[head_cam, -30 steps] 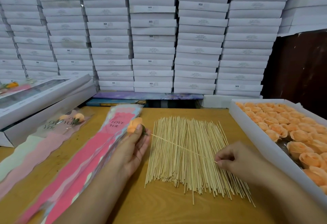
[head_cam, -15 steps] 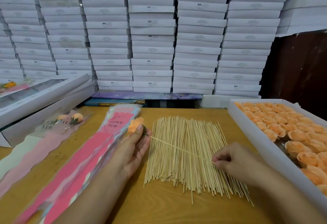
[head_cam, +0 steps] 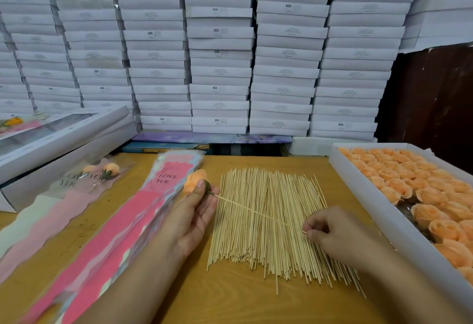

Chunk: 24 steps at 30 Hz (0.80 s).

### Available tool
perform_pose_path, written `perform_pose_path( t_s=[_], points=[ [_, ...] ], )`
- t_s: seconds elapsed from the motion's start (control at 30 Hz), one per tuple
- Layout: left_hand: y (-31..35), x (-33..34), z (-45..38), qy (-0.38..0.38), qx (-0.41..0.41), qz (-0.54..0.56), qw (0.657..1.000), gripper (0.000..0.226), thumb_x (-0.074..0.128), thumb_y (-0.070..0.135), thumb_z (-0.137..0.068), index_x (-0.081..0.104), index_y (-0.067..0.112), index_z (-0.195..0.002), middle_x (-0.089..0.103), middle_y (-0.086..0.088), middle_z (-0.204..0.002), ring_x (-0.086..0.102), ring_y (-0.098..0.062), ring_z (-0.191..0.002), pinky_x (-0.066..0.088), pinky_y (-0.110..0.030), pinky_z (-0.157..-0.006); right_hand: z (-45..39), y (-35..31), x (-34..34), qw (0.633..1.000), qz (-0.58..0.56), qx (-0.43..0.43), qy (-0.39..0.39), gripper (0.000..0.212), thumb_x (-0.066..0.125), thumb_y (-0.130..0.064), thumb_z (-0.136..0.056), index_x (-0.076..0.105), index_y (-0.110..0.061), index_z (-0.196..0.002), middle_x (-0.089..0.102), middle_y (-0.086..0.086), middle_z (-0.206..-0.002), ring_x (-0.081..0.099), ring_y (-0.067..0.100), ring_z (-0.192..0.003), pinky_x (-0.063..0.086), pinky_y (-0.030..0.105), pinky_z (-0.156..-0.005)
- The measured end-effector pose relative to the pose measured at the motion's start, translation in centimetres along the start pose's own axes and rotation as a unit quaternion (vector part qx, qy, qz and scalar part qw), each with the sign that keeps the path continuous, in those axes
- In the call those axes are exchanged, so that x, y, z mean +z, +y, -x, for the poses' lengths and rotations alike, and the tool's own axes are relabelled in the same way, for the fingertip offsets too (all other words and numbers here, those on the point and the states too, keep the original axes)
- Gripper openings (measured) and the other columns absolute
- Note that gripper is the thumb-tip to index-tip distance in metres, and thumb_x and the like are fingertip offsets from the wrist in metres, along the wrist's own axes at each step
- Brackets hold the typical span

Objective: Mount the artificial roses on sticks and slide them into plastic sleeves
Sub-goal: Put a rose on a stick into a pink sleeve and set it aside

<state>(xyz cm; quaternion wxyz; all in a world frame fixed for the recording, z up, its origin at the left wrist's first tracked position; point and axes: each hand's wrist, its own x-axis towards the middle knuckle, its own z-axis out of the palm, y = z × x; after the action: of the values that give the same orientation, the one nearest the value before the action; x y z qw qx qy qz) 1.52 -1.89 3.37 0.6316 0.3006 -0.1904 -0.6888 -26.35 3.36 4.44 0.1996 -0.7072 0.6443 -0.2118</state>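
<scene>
Head view looks down on a wooden worktable [head_cam: 230,305] laid out like a small assembly line, each supply within reach of the hand that needs it. At centre the left hand [head_cam: 190,217] pinches a peach artificial rose [head_cam: 194,180] by its green base, bloom pointing away, so the socket faces the incoming stick. The right hand [head_cam: 332,234] has thumb and forefinger closed on the near end of a single bamboo stick [head_cam: 258,212], whose far tip meets the rose's base; holding it at the tail lets the person push along its length. I judge the mounting step is under way; whether the tip is fully seated cannot be told. Beneath lies the loose pile of sticks [head_cam: 268,241], fanned flat so one can be picked off. A white tray of roses [head_cam: 384,211] sits along the right edge. Just left of the left hand lies a stack of pink "LOVE YOU" sleeves [head_cam: 133,221], mouth ends away from the person, ready for the next slide-in. Farther left, a finished sleeved rose [head_cam: 111,169] lies against long white boxes [head_cam: 64,144].
</scene>
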Motion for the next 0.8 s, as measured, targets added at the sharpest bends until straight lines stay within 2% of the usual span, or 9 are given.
perform_pose_path(
  t_s=[0.13,0.23,0.43,0.6,0.73,0.8],
  points=[
    [0.1,0.2,0.2,0.001,-0.002,0.016,1.0,0.028,0.069,0.012,-0.076,0.066,0.002,-0.102,0.077,-0.017,-0.088,0.077,-0.017,-0.076,0.063,-0.027,-0.063,0.0,-0.2,0.5,0.999,-0.026,-0.003,0.021,0.024,0.067,-0.02,-0.093,0.065,-0.037,-0.077,0.066,-0.01,-0.076,0.063,0.004,-0.072,0.044,0.015,-0.058],
    [-0.1,0.1,0.2,0.005,-0.002,0.018,1.0,0.016,0.064,0.011,-0.088,0.066,0.002,-0.102,0.076,-0.018,-0.089,0.076,-0.017,-0.076,0.062,-0.028,-0.067,-0.1,-0.4,0.6,0.997,-0.059,-0.002,0.054,0.02,0.074,-0.021,-0.088,0.065,-0.034,-0.076,0.066,-0.01,-0.076,0.061,0.002,-0.071,0.041,0.012,-0.055],
    [-0.1,0.2,0.3,0.012,0.001,0.021,1.0,0.014,0.06,0.009,-0.094,0.065,0.0,-0.103,0.076,-0.019,-0.089,0.076,-0.018,-0.075,0.062,-0.029,-0.07,0.0,-0.9,0.8,0.99,-0.078,-0.001,0.117,0.022,0.079,-0.021,-0.084,0.067,-0.032,-0.069,0.066,-0.01,-0.071,0.06,0.003,-0.068,0.04,0.012,-0.054],
    [-0.2,0.3,0.5,0.019,0.002,0.02,1.0,0.012,0.056,0.007,-0.097,0.066,0.0,-0.097,0.076,-0.019,-0.089,0.077,-0.019,-0.076,0.06,-0.03,-0.073,0.1,-0.8,1.0,0.993,-0.051,-0.01,0.109,0.025,0.074,-0.024,-0.089,0.065,-0.036,-0.068,0.067,-0.013,-0.069,0.061,0.001,-0.067,0.038,0.014,-0.056],
    [-0.1,0.3,0.6,0.018,0.004,0.019,1.0,0.013,0.055,0.007,-0.097,0.066,0.0,-0.096,0.077,-0.019,-0.09,0.077,-0.02,-0.076,0.061,-0.031,-0.072,0.1,-0.7,1.2,0.995,-0.016,-0.032,0.094,0.022,0.066,-0.027,-0.094,0.065,-0.036,-0.074,0.064,-0.011,-0.063,0.058,-0.004,-0.058,0.033,0.013,-0.049],
    [-0.1,0.3,0.5,0.021,0.006,0.017,1.0,0.013,0.055,0.007,-0.097,0.066,0.0,-0.097,0.077,-0.018,-0.09,0.077,-0.019,-0.077,0.061,-0.031,-0.072,0.1,-0.6,1.2,0.995,0.0,-0.04,0.091,0.019,0.062,-0.029,-0.097,0.067,-0.034,-0.079,0.065,-0.009,-0.064,0.057,-0.001,-0.055,0.035,0.015,-0.048]
  ],
)
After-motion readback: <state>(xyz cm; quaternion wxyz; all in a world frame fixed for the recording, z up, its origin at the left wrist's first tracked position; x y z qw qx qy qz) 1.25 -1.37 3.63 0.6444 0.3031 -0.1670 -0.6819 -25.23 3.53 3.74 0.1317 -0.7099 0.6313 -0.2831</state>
